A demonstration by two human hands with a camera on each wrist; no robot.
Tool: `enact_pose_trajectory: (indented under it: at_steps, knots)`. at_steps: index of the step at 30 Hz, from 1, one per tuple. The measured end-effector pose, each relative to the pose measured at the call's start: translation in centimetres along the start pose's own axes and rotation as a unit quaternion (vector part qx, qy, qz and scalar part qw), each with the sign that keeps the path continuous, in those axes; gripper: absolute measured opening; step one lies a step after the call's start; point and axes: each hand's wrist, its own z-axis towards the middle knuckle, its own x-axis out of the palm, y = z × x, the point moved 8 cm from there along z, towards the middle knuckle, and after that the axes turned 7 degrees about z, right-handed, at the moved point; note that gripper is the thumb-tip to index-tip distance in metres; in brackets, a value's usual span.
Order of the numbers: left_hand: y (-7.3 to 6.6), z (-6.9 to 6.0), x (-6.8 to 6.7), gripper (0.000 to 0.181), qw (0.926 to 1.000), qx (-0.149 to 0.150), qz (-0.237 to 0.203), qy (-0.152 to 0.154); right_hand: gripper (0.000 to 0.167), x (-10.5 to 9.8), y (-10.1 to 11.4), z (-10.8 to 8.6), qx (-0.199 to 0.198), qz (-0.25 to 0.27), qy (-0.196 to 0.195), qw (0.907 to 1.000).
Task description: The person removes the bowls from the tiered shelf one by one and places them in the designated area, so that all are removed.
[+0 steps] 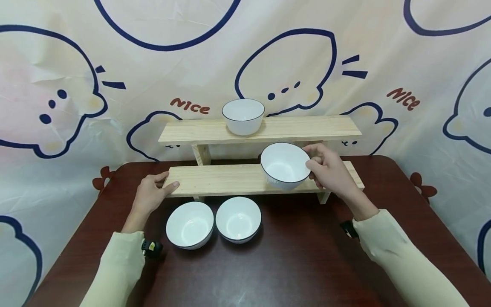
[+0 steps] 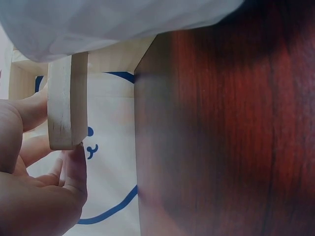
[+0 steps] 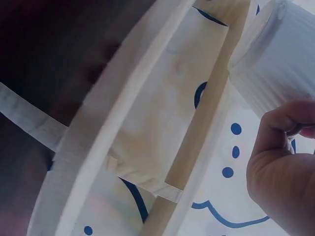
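Note:
My right hand (image 1: 330, 171) pinches the right rim of a white bowl (image 1: 284, 164) with a thin dark edge, thumb toward the inside. That bowl is over the right part of the lower board of a two-tier wooden shelf (image 1: 215, 179); whether it touches the board I cannot tell. In the right wrist view the held bowl (image 3: 275, 59) shows its ribbed outer side. At the lower board's left end, my left hand (image 1: 147, 194) grips the wood. The left wrist view has thumb and fingers on either side of the board end (image 2: 67, 105).
Another white bowl (image 1: 243, 117) stands on the upper board (image 1: 314, 126), left of its middle. Two white bowls, a left one (image 1: 190, 224) and a right one (image 1: 238, 219), sit side by side before the shelf on the dark wooden table (image 1: 299, 264). A patterned cloth (image 1: 153, 81) hangs behind.

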Motion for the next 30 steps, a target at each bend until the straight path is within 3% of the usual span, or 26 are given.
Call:
enact_pose_trajectory:
  at_steps: [20,30]
  knots:
    - [0.0,0.0,0.0,0.064,1.0,-0.001,0.002,-0.003,0.042,0.3,-2.6,-2.9,0.027,-0.015,0.024,0.9992]
    - [0.1,0.0,0.1,0.063,1.0,-0.006,-0.003,-0.004,0.036,0.6,-4.6,-3.5,0.036,-0.012,0.045,0.9982]
